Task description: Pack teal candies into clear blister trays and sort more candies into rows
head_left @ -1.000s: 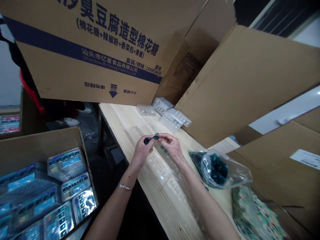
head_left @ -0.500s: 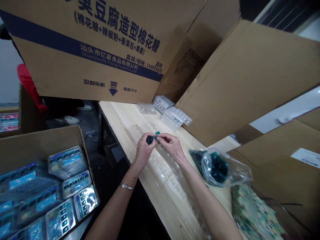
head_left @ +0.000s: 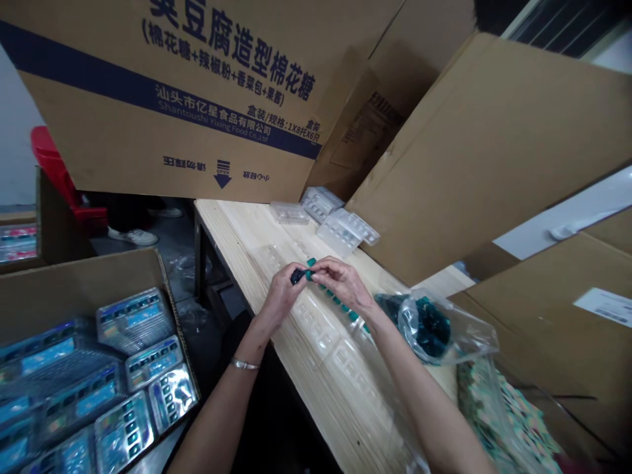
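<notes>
Left hand [head_left: 281,296] and right hand [head_left: 343,283] together; we pinch teal pieces [head_left: 300,276] between them above clear blister tray [head_left: 316,336] on counter [head_left: 232,230]; plastic bag [head_left: 444,336] of more pieces just right.

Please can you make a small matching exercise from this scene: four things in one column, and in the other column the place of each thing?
Things:
1. Metal bracelet
2. Clear plastic bag of dark teal pieces
3. Filled blister packs
4. Clear plastic trays

Places:
A. On the wooden table, right of the right hand
B. Inside the open cardboard box
C. On the left forearm
D. At the table's far end

Pairs: 1-C, 2-A, 3-B, 4-D
</notes>
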### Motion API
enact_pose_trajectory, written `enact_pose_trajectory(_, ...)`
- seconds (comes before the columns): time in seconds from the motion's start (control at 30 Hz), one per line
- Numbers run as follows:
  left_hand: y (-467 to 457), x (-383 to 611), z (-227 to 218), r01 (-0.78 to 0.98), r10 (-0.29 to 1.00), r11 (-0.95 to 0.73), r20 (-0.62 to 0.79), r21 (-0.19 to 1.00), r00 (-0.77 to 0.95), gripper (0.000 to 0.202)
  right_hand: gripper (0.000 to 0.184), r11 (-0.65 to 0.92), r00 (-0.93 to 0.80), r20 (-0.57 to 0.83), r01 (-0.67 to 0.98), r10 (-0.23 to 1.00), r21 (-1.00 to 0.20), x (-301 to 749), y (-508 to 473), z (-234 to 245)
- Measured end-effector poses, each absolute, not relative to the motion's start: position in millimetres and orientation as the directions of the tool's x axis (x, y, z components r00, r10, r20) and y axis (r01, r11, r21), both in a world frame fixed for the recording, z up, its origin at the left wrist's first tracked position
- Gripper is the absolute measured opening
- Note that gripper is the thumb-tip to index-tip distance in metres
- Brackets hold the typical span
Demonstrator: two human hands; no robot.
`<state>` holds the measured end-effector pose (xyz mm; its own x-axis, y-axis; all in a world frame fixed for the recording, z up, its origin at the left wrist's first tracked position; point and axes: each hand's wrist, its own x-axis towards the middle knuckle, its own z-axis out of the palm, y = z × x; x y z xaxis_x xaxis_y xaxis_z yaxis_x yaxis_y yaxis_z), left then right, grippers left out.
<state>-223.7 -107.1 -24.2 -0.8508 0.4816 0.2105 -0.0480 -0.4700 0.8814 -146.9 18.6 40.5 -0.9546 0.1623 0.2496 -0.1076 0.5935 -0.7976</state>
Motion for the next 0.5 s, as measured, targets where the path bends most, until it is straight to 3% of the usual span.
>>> enact_pose_trajectory(0.13, -105, -223, -25, -0.100, 0.443, -0.415, 0.105, 0.905, -0.890, 0.013, 0.029, 0.413, -0.930, 0.155, -0.003, 0.334, -0.911, -156, 29, 37)
enact_pose_trajectory(0.2, -103, -222, -25, -0.185, 0.457, -0.406, 0.023, 0.895, -0.889, 0.020, 0.032, 0.383, -0.925, 0.134, 0.013, 0.357, -0.924, -163, 32, 38)
enact_pose_trajectory(0.37, -97, -222, -31, -0.250, 0.480, -0.451, -0.003, 0.857, -0.877, 0.029, 0.028, 0.584, -0.964, 0.229, -0.110, 0.135, -0.805, -170, 25, 42)
enact_pose_trajectory(0.5, -97, -226, -34, -0.148, 0.433, -0.397, 0.043, 0.906, -0.900, 0.020, 0.021, 0.696, -0.949, 0.313, -0.244, -0.030, -0.675, -166, 17, 45)
